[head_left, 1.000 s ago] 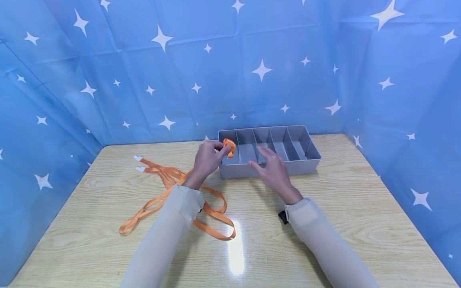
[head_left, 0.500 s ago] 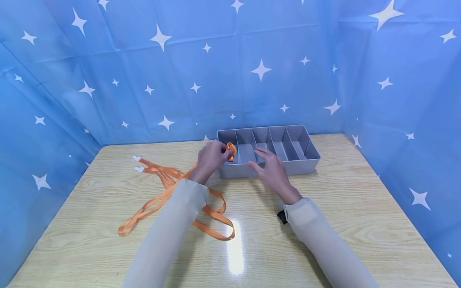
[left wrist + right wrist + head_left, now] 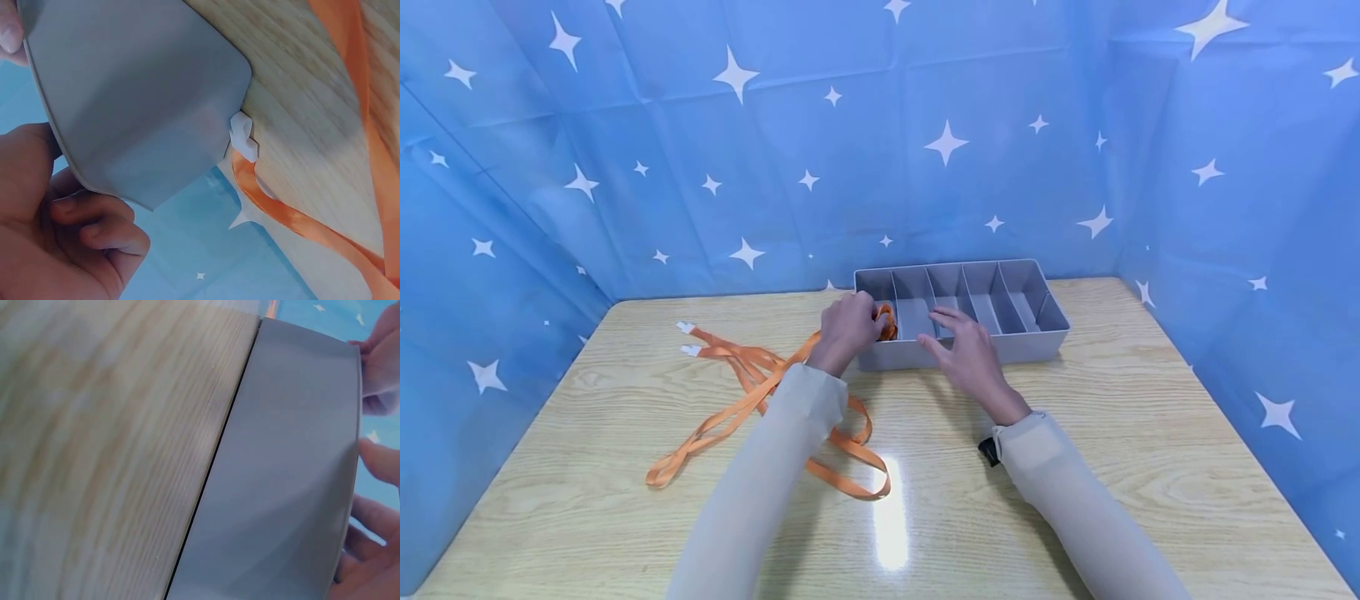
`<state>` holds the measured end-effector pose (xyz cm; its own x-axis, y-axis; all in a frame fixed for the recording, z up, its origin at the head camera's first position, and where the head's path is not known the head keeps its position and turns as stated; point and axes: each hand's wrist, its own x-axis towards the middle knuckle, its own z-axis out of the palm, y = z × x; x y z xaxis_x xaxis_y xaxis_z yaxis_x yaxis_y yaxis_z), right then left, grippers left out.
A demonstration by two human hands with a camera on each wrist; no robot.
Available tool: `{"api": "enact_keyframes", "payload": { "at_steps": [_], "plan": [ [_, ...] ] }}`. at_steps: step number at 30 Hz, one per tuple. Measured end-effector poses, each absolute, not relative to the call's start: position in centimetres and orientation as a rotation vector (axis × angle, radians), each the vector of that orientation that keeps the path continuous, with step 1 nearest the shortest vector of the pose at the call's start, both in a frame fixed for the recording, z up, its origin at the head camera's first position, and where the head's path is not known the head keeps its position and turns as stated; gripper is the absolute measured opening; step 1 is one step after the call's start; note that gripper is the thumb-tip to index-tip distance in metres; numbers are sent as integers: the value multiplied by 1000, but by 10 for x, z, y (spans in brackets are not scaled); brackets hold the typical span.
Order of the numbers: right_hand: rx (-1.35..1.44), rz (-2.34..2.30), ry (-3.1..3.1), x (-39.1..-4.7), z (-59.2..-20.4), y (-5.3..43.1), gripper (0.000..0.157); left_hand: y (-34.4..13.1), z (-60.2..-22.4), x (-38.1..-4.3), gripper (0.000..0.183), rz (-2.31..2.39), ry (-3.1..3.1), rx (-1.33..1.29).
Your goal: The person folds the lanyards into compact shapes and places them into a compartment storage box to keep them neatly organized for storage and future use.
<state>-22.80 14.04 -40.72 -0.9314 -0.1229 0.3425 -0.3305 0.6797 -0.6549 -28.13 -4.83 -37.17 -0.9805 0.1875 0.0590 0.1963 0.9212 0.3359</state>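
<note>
A rolled-up orange lanyard [image 3: 890, 322] sits low in the leftmost compartment of a grey divided box [image 3: 898, 357]. My left hand [image 3: 848, 325] reaches over the box's left front corner and pinches the roll, its thumb on the near side; the fingertips are partly hidden. In the left wrist view the left hand [image 3: 81, 234] has curled fingers at the box rim, and the roll is out of sight behind the wall. My right hand [image 3: 964, 350] rests at the front rim near the middle, fingers spread and holding nothing. The right wrist view shows its fingers [image 3: 378, 519] along the rim.
Several loose orange lanyards [image 3: 748, 406] lie tangled on the wooden table [image 3: 587, 433] to the left, partly beneath the left forearm, with white clips [image 3: 688, 351] at their far ends. A blue star-patterned curtain [image 3: 820, 133] stands close behind the box.
My left hand has moved slightly right and lowered the rolled lanyard from above the rim into the leftmost compartment. The right hand has stayed at the front rim.
</note>
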Motion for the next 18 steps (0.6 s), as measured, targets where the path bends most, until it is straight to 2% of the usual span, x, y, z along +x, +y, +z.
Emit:
{"api": "enact_keyframes", "payload": {
  "at_steps": [8,18],
  "plan": [
    [367,1097,-2622,-228,-406,141,46,-49,-371,-281,23,-560,-3080,-293],
    [371,1129,-2634,-227,-405,141,50,-63,-375,-280,36,-889,-2964,-419]
  ]
}}
